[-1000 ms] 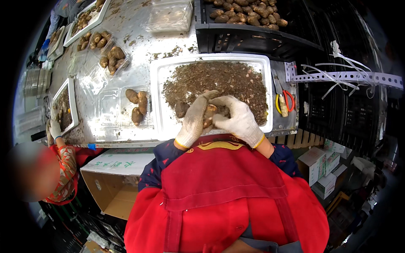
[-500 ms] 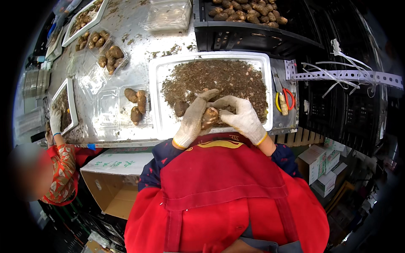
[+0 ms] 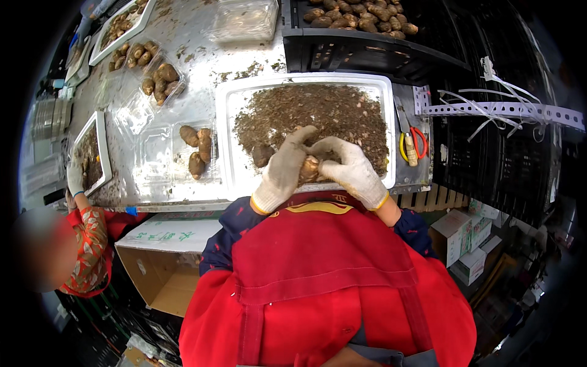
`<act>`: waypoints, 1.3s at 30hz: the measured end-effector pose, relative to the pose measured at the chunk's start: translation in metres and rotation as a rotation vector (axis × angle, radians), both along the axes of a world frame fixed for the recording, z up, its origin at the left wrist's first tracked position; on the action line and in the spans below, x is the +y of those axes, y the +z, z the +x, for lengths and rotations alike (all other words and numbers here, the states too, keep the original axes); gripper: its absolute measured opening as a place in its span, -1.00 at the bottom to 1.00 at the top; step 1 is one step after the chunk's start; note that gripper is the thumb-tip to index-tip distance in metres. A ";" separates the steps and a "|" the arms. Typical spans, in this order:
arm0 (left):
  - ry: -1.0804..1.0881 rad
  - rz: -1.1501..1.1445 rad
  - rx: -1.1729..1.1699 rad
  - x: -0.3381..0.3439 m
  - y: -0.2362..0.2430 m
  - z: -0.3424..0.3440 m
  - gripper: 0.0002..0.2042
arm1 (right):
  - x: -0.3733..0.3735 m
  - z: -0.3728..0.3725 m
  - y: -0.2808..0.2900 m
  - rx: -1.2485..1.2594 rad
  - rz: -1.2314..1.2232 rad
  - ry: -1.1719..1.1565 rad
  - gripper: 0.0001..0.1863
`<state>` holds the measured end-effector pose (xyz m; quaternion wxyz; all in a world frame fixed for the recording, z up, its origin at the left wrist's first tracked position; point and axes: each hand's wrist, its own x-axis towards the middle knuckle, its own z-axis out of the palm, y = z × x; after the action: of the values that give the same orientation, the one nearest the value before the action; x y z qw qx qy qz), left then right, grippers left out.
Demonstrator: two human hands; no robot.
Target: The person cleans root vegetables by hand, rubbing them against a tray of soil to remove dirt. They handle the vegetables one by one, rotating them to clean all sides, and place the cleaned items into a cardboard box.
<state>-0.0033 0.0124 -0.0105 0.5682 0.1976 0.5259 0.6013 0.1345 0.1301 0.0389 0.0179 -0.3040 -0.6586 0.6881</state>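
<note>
My left hand (image 3: pixel 282 173), in a whitish knit glove, is closed around a brown taro (image 3: pixel 309 169) with paler patches. My right hand (image 3: pixel 356 172), gloved alike, presses bent fingers and thumb against the taro's right side; its fingertips are partly hidden. Both hands are over the near part of a white tray (image 3: pixel 228 150) strewn with brown peelings and dirt (image 3: pixel 318 113). Beside my left hand another taro (image 3: pixel 262 155) lies in the tray. Left of the tray, an open clear plastic box (image 3: pixel 157 177) holds three taros (image 3: pixel 203 145).
Scissors (image 3: pixel 420 142) and a knife (image 3: pixel 411 150) lie right of the tray. Behind it stands a black crate (image 3: pixel 367 49) of taros. Stacked clear boxes (image 3: pixel 243 21) and a filled box (image 3: pixel 162 82) are farther left. A co-worker's gloved hand (image 3: pixel 75 177) is at another tray (image 3: pixel 104 153).
The taro has turned and sunk a little between my hands, so less of it shows. Both hands stay almost in place. The co-worker's hand has shifted slightly left.
</note>
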 end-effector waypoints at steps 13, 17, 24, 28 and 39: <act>0.075 0.114 0.045 -0.003 -0.002 0.003 -0.52 | 0.000 -0.002 0.005 0.119 -0.220 -0.076 -0.61; 0.092 0.092 0.016 -0.006 0.011 -0.004 -0.48 | -0.003 0.003 -0.008 0.145 -0.265 -0.170 -0.64; 0.089 0.031 -0.387 -0.002 0.020 -0.014 -0.32 | 0.009 0.006 -0.012 -0.048 0.183 -0.308 -0.78; 0.063 0.133 -0.635 -0.003 0.003 -0.013 -0.30 | 0.017 0.009 -0.012 -0.140 0.335 -0.248 -0.74; 0.262 -0.256 -0.411 0.003 0.011 -0.001 -0.52 | -0.006 -0.023 0.019 -0.114 0.446 0.024 -0.51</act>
<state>-0.0046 0.0153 0.0007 0.6007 -0.0719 0.4924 0.6257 0.1119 0.1245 0.0577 0.0393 -0.3231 -0.7980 0.5072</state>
